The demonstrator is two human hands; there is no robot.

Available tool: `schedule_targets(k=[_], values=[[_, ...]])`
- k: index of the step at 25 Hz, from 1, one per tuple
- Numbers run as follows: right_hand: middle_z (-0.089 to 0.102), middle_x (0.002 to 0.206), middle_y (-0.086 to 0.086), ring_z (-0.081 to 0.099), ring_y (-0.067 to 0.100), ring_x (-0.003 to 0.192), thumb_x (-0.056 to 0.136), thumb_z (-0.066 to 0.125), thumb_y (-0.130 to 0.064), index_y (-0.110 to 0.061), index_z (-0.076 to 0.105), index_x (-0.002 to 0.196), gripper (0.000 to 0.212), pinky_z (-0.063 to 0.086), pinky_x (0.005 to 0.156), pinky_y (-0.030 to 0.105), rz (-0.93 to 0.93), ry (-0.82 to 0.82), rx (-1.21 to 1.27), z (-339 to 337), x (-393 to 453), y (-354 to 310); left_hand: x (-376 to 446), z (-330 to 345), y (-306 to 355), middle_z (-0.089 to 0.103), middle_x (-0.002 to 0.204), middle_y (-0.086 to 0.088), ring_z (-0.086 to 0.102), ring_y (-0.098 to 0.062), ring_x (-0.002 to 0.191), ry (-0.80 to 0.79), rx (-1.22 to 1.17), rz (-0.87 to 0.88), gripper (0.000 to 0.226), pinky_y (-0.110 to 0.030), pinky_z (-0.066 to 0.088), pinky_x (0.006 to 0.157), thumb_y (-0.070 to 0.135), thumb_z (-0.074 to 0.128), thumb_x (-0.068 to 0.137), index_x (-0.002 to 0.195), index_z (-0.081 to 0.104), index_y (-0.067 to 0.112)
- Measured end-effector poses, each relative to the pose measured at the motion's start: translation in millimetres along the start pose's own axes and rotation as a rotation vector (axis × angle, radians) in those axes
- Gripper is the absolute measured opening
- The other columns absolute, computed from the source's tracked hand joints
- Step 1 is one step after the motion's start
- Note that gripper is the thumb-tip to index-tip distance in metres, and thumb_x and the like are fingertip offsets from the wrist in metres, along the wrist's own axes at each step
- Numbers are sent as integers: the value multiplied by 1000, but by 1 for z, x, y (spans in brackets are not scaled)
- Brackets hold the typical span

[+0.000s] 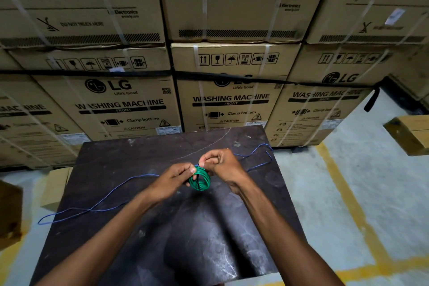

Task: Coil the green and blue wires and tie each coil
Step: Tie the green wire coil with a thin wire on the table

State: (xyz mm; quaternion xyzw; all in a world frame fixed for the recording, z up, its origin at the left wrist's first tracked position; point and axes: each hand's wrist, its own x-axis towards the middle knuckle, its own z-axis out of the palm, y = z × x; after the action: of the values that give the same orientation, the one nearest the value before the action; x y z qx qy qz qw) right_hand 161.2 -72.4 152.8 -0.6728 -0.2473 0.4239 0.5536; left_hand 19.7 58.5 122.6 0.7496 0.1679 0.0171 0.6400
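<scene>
Together, both hands (197, 173) pinching green coil (200, 179).

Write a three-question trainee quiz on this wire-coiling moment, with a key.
1. True or false: the blue wire is already coiled.
2. Which hands hold the green coil? A) left only B) right only C) both
3. Fill in: the blue wire lies loose on the dark ____.

Key: 1 false. 2 C: left hand and right hand both pinch it. 3 table.
</scene>
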Motion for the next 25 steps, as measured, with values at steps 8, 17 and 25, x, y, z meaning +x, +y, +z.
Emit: schedule_targets(k=[8, 17, 25], values=[[69, 67, 3, 62, 5, 58, 89, 66, 8, -11, 69, 80, 21, 51, 58, 19, -3, 19, 39, 2, -2, 0, 1, 2, 1, 60, 70, 15, 51, 5, 69, -10, 6, 22, 26, -13, 44, 64, 33, 49, 98, 82, 60, 17], [66, 76, 17, 61, 15, 66, 79, 80, 4, -13, 69, 79, 19, 51, 67, 28, -40, -32, -19, -4, -3, -2, 1, 0, -5, 58, 73, 10, 50, -1, 72, 22, 48, 58, 33, -18, 45, 65, 58, 56, 89, 80, 66, 28], [67, 73, 3, 60, 9, 67, 80, 78, 6, -14, 69, 80, 22, 53, 67, 21, -75, -10, -34, -4, -5, -1, 0, 3, 3, 60, 70, 9, 52, 0, 71, 48, 81, 77, 33, -19, 46, 65, 51, 53, 90, 78, 65, 23]])
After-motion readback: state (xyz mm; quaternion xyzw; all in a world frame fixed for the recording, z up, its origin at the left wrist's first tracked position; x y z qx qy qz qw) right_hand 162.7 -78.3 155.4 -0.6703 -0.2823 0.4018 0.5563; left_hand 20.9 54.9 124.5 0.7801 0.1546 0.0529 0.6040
